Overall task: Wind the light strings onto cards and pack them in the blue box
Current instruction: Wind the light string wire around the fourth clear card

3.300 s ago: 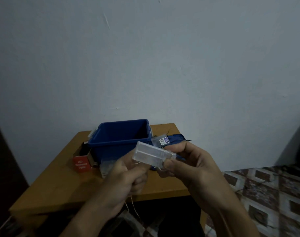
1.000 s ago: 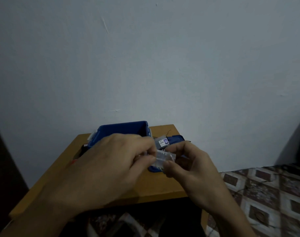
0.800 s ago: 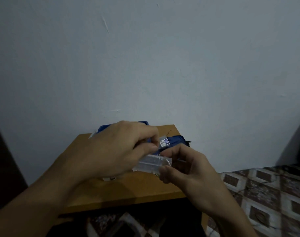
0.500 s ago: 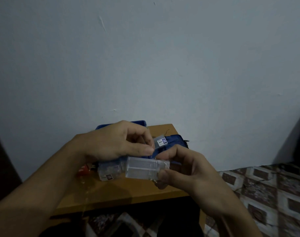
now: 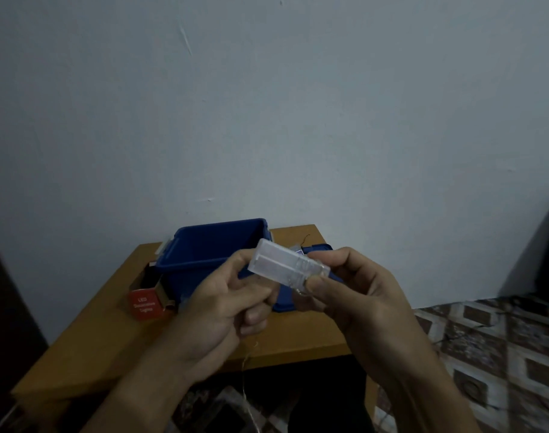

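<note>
My right hand (image 5: 354, 295) pinches one end of a clear plastic card-like case (image 5: 282, 267), held tilted in front of the blue box (image 5: 204, 245). My left hand (image 5: 226, 304) is curled just below the case's left end and pinches the thin light string wire (image 5: 246, 370), which hangs down past the table's front edge. The blue box stands open at the back of the wooden table (image 5: 110, 332); its inside is dark.
A red carton (image 5: 143, 303) labelled LED lights lies left of the box. The blue lid (image 5: 321, 250) with a small clear piece on it lies right of the box, behind my hands. Patterned floor tiles (image 5: 498, 345) are at the right.
My left hand came down from over the case's top to below its left end. The case tipped up at its left end, uncovering the blue box and red carton.
</note>
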### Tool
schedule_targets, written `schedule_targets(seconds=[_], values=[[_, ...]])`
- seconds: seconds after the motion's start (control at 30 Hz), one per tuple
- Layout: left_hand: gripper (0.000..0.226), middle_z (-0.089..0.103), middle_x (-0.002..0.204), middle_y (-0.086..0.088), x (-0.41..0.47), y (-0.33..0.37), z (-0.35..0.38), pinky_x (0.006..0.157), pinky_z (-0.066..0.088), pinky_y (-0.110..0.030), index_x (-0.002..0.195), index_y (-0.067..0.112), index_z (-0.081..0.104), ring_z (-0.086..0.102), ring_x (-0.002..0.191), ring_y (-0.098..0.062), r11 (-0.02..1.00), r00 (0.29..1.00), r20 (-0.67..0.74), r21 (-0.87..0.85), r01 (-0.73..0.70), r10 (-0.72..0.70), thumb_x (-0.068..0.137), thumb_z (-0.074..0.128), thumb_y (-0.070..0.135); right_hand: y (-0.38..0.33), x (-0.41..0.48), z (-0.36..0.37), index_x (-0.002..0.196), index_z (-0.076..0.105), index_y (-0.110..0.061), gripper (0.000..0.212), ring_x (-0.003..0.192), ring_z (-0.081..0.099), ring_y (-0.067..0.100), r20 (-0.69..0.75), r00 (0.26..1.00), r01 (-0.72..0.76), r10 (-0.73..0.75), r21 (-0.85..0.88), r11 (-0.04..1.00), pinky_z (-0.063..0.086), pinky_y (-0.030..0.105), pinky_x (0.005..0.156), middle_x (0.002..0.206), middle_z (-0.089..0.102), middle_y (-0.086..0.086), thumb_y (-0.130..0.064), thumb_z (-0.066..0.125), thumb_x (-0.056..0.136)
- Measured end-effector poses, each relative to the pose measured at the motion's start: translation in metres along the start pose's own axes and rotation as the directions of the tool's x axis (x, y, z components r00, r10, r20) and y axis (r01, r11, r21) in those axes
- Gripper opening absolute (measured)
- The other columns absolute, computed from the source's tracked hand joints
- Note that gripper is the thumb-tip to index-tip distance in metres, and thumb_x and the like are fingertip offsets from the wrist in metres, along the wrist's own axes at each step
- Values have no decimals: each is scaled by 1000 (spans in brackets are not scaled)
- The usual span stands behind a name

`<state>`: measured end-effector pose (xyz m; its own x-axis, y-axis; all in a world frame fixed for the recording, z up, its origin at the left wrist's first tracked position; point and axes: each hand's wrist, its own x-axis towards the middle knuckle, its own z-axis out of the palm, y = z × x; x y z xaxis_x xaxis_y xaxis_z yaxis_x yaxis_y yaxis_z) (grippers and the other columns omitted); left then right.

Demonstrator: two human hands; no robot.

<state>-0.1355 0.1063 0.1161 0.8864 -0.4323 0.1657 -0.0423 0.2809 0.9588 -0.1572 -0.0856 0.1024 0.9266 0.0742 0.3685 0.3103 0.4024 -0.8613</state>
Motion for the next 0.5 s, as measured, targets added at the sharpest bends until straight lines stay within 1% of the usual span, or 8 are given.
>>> schedule_targets(seconds=[0.07, 0.1, 0.17, 0.27, 0.3, 0.33, 0.4, 0.5], values=[[41, 52, 72, -9, -3, -4, 8, 45, 28, -22, 122, 15, 60, 35, 50, -11, 999, 997, -62, 10, -48, 49, 81, 65, 12, 2, 1, 2, 94, 72, -8, 22, 80, 70, 31, -42, 999, 15, -17, -33, 999, 59, 34, 70, 94, 72, 12, -9, 83, 74], [39, 52, 73, -8, -4, -5, 12, 46, 27, -23, 120, 13, 62, 36, 50, -11, 997, 994, -83, 38, -73, 76, 81, 65, 14, 3, 0, 2, 94, 72, -9, 21, 82, 70, 31, -56, 998, 21, -24, -50, 999, 59, 35, 71, 94, 72, 12, -12, 79, 74], [27, 52, 74, -8, -6, -5, 17, 47, 28, -23, 106, 11, 70, 37, 51, -10, 990, 988, -109, 96, -100, 111, 80, 64, 17, 4, 0, 3, 94, 73, -12, 20, 83, 71, 30, -67, 997, 39, -44, -76, 996, 58, 35, 72, 96, 72, 11, -15, 76, 74], [11, 53, 73, -9, -10, -3, 21, 47, 30, -22, 87, 18, 75, 39, 52, -10, 982, 982, -137, 153, -109, 130, 82, 71, 26, 4, -1, 3, 95, 73, -15, 21, 83, 71, 30, -78, 995, 45, -55, -123, 991, 57, 35, 72, 99, 72, 12, -18, 76, 75], [12, 54, 72, -8, -10, -2, 21, 47, 32, -21, 83, 19, 75, 39, 53, -10, 975, 978, -152, 190, -113, 143, 85, 74, 30, 4, -1, 3, 96, 72, -16, 22, 84, 72, 30, -79, 995, 45, -57, -142, 989, 57, 35, 72, 99, 72, 12, -19, 77, 75], [17, 53, 68, -7, -11, -3, 21, 48, 33, -21, 79, 20, 75, 39, 53, -11, 963, 972, -170, 242, -115, 159, 86, 73, 35, 5, -1, 3, 96, 72, -17, 23, 84, 72, 29, -80, 995, 46, -59, -161, 986, 57, 35, 73, 99, 72, 11, -21, 77, 74], [31, 47, 60, -6, -12, -3, 19, 50, 33, -25, 73, 17, 73, 37, 52, -14, 929, 961, -199, 354, -111, 191, 84, 63, 44, 6, -1, 2, 97, 72, -19, 25, 86, 72, 29, -87, 994, 46, -64, -193, 980, 58, 38, 74, 99, 72, 11, -24, 78, 73], [43, 41, 55, -7, -14, -3, 19, 54, 29, -33, 70, 14, 69, 35, 52, -19, 883, 953, -215, 460, -97, 216, 83, 59, 53, 8, 0, 0, 98, 71, -26, 21, 89, 70, 30, -78, 993, 66, -92, -294, 953, 58, 51, 80, 98, 70, 13, -25, 78, 78]])
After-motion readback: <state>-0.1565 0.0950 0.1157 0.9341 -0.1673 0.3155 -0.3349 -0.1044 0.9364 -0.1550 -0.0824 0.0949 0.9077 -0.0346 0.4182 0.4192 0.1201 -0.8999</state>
